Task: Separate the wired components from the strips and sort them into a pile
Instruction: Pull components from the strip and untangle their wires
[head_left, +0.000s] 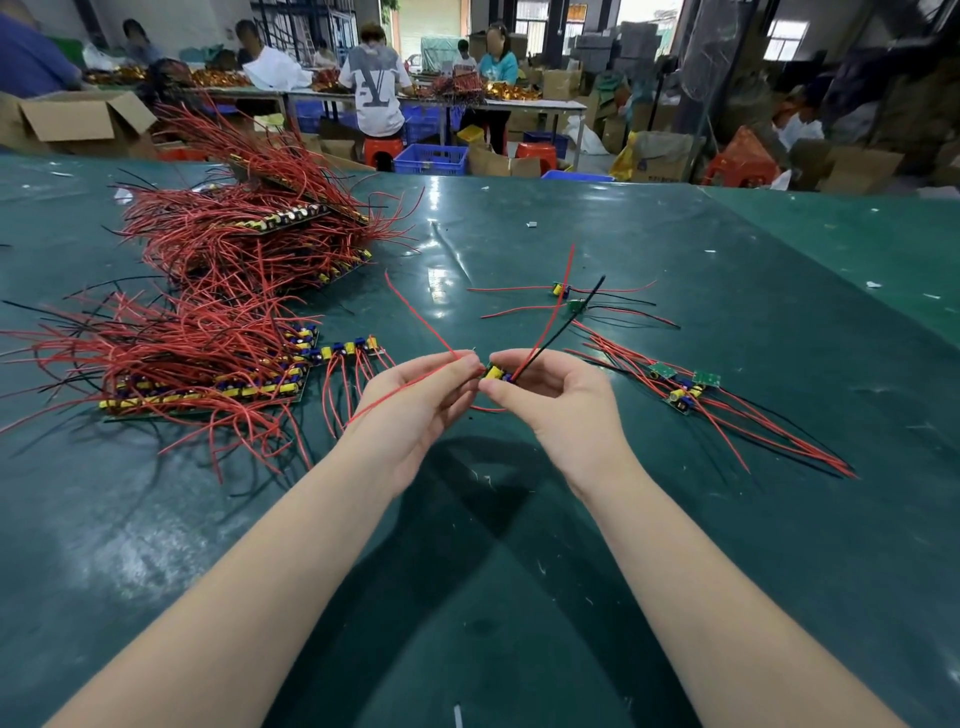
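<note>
Above the middle of the green table, my left hand (415, 395) and my right hand (545, 389) pinch one small wired component (494, 373) between them. It has a yellow part, and red and black wires fan up and out from it. A short strip (348, 351) of components lies just left of my left hand. A big pile of strips (208, 364) with red wires covers the left of the table. Separated components (683, 387) lie to the right, and two more (569, 296) lie farther back.
A second stack of strips (270, 223) stands at the back left of the green table (519, 571). Beyond the table's far edge people sit at other benches among cardboard boxes, blue crates (431, 158) and red stools.
</note>
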